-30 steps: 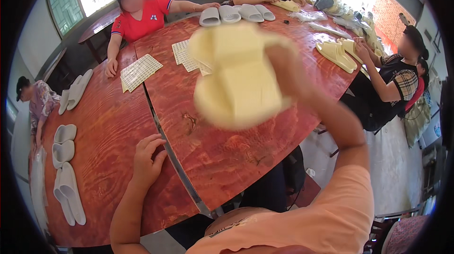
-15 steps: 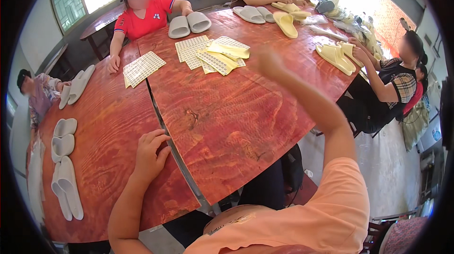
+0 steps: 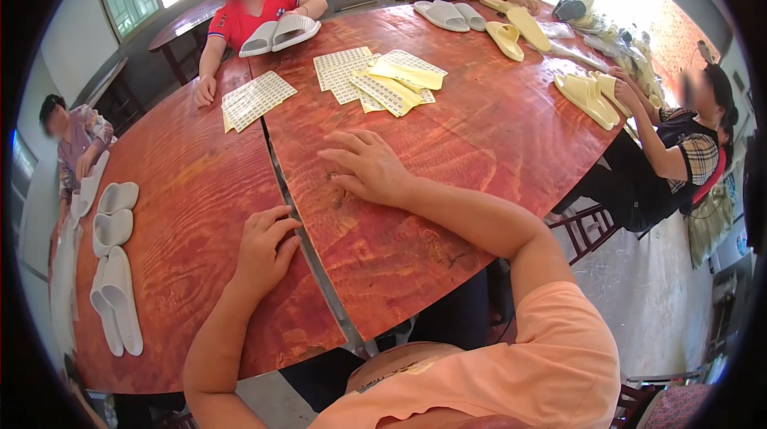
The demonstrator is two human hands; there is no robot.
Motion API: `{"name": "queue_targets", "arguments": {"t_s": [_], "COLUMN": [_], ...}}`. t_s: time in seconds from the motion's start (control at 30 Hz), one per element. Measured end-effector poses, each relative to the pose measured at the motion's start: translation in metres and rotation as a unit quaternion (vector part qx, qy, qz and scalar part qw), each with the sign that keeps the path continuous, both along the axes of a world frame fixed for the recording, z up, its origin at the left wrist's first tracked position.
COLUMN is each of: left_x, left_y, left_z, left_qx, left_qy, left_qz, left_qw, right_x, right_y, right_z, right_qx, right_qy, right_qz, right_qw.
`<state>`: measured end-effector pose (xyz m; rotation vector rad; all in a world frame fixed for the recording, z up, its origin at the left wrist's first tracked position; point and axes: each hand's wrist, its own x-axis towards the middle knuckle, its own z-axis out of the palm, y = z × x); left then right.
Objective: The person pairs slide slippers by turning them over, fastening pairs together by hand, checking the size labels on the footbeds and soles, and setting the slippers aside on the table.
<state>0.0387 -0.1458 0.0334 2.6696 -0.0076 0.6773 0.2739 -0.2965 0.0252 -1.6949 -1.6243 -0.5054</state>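
Note:
My right hand point(image 3: 369, 167) lies on the red-brown wooden table point(image 3: 471, 149), fingers loosely apart and nothing in it. Beside the seam between the two tabletops rests my left hand point(image 3: 268, 252), its fingers slightly bent and holding nothing. Beyond my hands lie a sheet of small stickers point(image 3: 257, 100) and, further right, a loose pile of sticker sheets point(image 3: 382, 79), some showing yellow backing. Across the table a person in red has a hand at a pair of light grey slippers point(image 3: 280, 33).
White slippers point(image 3: 118, 301) line the left side, with another pair point(image 3: 113, 217) behind them. Pale yellow slippers point(image 3: 587, 99) are with a person at the right. Grey slippers point(image 3: 447, 15) and a yellow slipper point(image 3: 503, 41) stand at the far side, near plastic-wrapped goods point(image 3: 615, 41).
My right hand has come down and back from beside the sticker pile onto the tabletop. My left hand stays by the seam. The person in red has tilted and shifted the grey slippers leftward.

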Motion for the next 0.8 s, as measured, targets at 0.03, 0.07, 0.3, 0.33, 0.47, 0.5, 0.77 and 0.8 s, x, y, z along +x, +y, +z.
{"name": "queue_targets", "arguments": {"t_s": [0.03,0.07,0.3,0.33,0.47,0.5,0.77,0.8], "left_x": [-0.0007,-0.0023,-0.0036,-0.0034,-0.0014,-0.0015,-0.0014,-0.0018], "left_y": [-0.0003,-0.0003,0.0027,0.0034,0.0031,0.0031,0.0006,0.0004], "left_z": [0.0004,0.0001,-0.0016,-0.0024,-0.0015,-0.0016,-0.0001,0.0002], "left_qx": [0.002,0.003,0.004,0.006,0.018,0.019,0.02,0.021], "left_qy": [0.001,0.001,0.005,0.004,-0.004,-0.004,-0.002,-0.001], "left_qz": [0.001,0.002,0.003,-0.002,-0.016,-0.017,-0.013,-0.014], "left_qw": [1.0,1.0,1.0,1.0,1.0,1.0,1.0,1.0], "right_x": [0.0063,0.0102,0.0041,0.003,0.0037,0.0037,0.0057,0.0056], "right_y": [0.0007,0.0009,0.0003,-0.0006,-0.0019,-0.0021,-0.0022,-0.0022], "right_z": [-0.0056,-0.012,-0.0093,-0.0086,-0.0089,-0.0091,-0.013,-0.0129], "right_qx": [-0.009,-0.017,-0.015,-0.025,-0.034,-0.034,-0.055,-0.054], "right_qy": [0.014,0.027,0.042,0.043,0.048,0.049,0.048,0.048], "right_qz": [0.011,0.021,0.026,0.026,0.026,0.025,0.02,0.019], "right_qw": [1.0,0.999,0.999,0.998,0.998,0.998,0.997,0.997]}}
